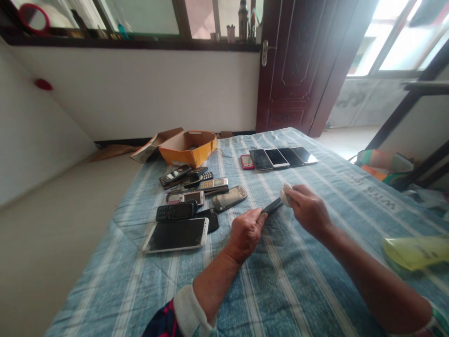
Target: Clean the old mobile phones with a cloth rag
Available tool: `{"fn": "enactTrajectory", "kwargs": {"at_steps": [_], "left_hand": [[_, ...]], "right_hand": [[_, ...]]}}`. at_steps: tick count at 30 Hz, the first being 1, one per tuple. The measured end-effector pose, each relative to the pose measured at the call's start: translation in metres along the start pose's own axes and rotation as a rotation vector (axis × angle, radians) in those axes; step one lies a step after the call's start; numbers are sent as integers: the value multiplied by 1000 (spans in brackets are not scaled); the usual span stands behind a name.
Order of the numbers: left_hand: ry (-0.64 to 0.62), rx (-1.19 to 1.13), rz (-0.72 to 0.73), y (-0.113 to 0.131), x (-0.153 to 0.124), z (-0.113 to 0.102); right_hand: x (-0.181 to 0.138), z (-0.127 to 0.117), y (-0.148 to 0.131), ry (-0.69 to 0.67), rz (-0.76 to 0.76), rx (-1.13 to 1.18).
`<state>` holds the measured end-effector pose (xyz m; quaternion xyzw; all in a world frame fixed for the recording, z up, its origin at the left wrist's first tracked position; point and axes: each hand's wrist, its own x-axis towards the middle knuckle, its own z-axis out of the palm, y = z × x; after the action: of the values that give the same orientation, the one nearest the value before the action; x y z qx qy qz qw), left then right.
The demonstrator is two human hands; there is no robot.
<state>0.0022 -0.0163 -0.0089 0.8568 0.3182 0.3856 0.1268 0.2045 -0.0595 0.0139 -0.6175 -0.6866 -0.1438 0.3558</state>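
Note:
My left hand [247, 231] is closed around the near end of a dark phone [272, 206], held edge-up just above the striped cloth. My right hand [307, 209] is closed on a small white cloth or wipe [285, 194] and presses it against the phone's far end. Both hands are over the middle of the table. To the left lies a heap of several old phones [191, 199], with a large white-framed smartphone [176, 235] nearest me.
A row of several smartphones [278, 158] lies at the far side of the blue striped tablecloth [280, 281]. An open orange cardboard box [188, 146] sits at the far left corner. A yellow-green plastic item [417, 251] lies at the right. A dark door [298, 65] stands behind.

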Motion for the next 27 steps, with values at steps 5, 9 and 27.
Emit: {"fn": "enactTrajectory", "kwargs": {"at_steps": [5,9,27], "left_hand": [[23,-2,24,-2,0,1],[21,-10,20,-3,1,1],[20,-65,-48,-3,6,-2]], "right_hand": [[-2,2,-12,40,-36,-15],[-4,3,-20,58,-71,-1],[-10,6,-33,58,6,82]]}}
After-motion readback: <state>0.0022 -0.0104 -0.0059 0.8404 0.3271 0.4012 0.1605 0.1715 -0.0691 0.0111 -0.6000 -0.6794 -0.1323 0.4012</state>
